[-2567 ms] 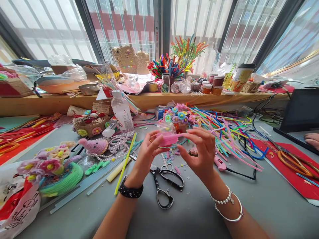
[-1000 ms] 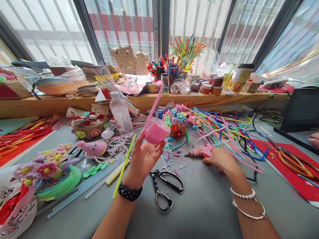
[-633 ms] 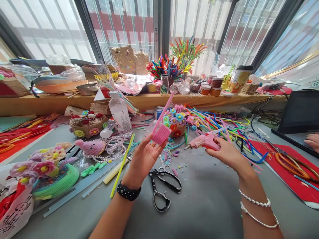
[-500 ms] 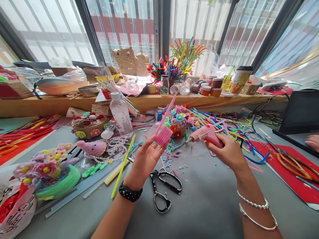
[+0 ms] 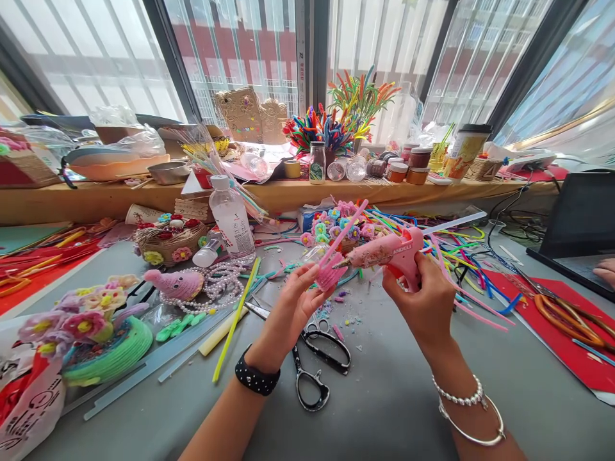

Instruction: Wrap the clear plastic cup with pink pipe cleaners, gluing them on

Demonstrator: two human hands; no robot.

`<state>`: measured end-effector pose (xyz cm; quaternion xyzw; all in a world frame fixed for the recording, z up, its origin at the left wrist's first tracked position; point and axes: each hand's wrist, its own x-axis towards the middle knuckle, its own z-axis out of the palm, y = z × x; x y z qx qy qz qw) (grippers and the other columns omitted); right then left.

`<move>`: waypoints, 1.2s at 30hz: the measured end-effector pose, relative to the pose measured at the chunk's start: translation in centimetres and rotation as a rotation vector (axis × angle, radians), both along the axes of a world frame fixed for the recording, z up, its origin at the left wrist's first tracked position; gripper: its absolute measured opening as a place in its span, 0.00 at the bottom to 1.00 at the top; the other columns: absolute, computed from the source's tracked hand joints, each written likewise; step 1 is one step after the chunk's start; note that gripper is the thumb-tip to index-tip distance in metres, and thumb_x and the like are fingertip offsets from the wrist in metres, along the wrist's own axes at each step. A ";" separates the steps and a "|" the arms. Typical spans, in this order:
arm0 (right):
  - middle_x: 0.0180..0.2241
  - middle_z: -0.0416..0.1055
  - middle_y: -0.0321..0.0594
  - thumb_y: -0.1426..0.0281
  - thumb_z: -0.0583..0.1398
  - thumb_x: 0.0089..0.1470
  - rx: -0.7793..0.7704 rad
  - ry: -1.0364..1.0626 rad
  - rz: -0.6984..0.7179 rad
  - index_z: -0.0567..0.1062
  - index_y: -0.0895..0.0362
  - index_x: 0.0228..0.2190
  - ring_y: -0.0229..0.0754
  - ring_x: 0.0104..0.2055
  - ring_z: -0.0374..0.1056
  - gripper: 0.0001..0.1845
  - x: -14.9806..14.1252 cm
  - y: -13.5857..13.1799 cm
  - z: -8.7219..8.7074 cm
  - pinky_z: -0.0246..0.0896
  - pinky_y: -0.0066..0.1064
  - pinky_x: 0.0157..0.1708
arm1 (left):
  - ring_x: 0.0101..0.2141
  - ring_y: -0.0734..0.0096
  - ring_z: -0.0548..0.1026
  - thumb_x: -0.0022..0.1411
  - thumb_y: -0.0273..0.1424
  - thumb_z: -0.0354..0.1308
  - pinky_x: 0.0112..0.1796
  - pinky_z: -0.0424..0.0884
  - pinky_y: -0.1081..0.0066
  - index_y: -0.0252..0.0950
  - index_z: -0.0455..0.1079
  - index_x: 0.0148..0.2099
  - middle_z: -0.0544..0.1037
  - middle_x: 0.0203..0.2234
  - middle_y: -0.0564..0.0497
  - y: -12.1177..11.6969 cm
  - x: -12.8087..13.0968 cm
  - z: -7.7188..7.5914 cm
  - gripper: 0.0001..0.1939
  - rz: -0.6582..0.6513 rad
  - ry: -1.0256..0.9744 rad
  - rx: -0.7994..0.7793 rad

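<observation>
Between the fingertips of my left hand (image 5: 295,304) is a small cup-like piece wound with pink pipe cleaner (image 5: 330,275). A loose end of the pink pipe cleaner sticks up and to the right from it. My right hand (image 5: 423,294) grips a pink hot glue gun (image 5: 384,251) by its handle, with a clear glue stick (image 5: 454,221) poking out of the back. The gun's nozzle points left and meets the upper edge of the pink piece; whether it touches, I cannot tell. Black-handled scissors (image 5: 319,362) lie below, between my forearms.
Left of my hands are a water bottle (image 5: 231,221), bead strings (image 5: 221,285), a pink knitted figure (image 5: 180,285) and a green flower basket (image 5: 108,349). Pipe cleaners (image 5: 461,256) spread behind the gun. At right are orange-handled scissors (image 5: 567,317), a laptop (image 5: 574,224) and another person's hand (image 5: 606,272).
My right hand has raised the glue gun and turned it, bringing the nozzle left to the pink piece. My left hand has shifted slightly right and tilted the piece.
</observation>
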<state>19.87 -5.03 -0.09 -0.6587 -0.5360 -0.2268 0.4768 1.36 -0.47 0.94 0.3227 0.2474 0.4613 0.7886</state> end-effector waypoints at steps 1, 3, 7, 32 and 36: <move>0.22 0.65 0.38 0.60 0.57 0.48 0.016 -0.027 -0.004 0.69 0.59 0.31 0.39 0.21 0.59 0.15 0.0 0.0 -0.1 0.57 0.31 0.24 | 0.43 0.68 0.74 0.57 0.28 0.56 0.45 0.71 0.70 0.35 0.59 0.41 0.73 0.43 0.46 0.0 0.0 0.0 0.11 -0.002 0.013 0.003; 0.21 0.64 0.37 0.60 0.58 0.47 0.065 -0.085 -0.012 0.69 0.59 0.31 0.38 0.20 0.58 0.14 0.1 0.1 -0.2 0.57 0.30 0.22 | 0.44 0.67 0.74 0.58 0.28 0.56 0.46 0.70 0.69 0.35 0.59 0.42 0.74 0.43 0.46 -0.2 0.1 0.1 0.11 -0.007 0.037 0.012; 0.19 0.61 0.34 0.61 0.59 0.47 0.142 -0.178 -0.022 0.68 0.61 0.32 0.37 0.19 0.58 0.15 0.1 0.3 -0.4 0.57 0.28 0.20 | 0.44 0.68 0.74 0.58 0.27 0.55 0.44 0.71 0.70 0.35 0.59 0.44 0.74 0.43 0.46 -0.4 0.2 0.3 0.12 0.006 0.081 0.023; 0.19 0.60 0.34 0.69 0.58 0.47 0.198 -0.371 -0.076 0.66 0.58 0.27 0.38 0.20 0.58 0.06 0.2 0.3 0.0 0.56 0.27 0.20 | 0.37 0.73 0.77 0.58 0.27 0.56 0.39 0.73 0.73 0.35 0.57 0.44 0.75 0.40 0.47 -0.4 0.5 0.4 0.13 0.061 0.172 -0.007; 0.18 0.59 0.33 0.70 0.58 0.46 0.209 -0.372 -0.071 0.65 0.58 0.26 0.38 0.20 0.58 0.05 0.2 0.3 0.0 0.54 0.27 0.20 | 0.40 0.71 0.76 0.58 0.26 0.56 0.40 0.73 0.72 0.35 0.57 0.44 0.75 0.42 0.46 -0.4 0.4 0.3 0.12 0.056 0.165 0.000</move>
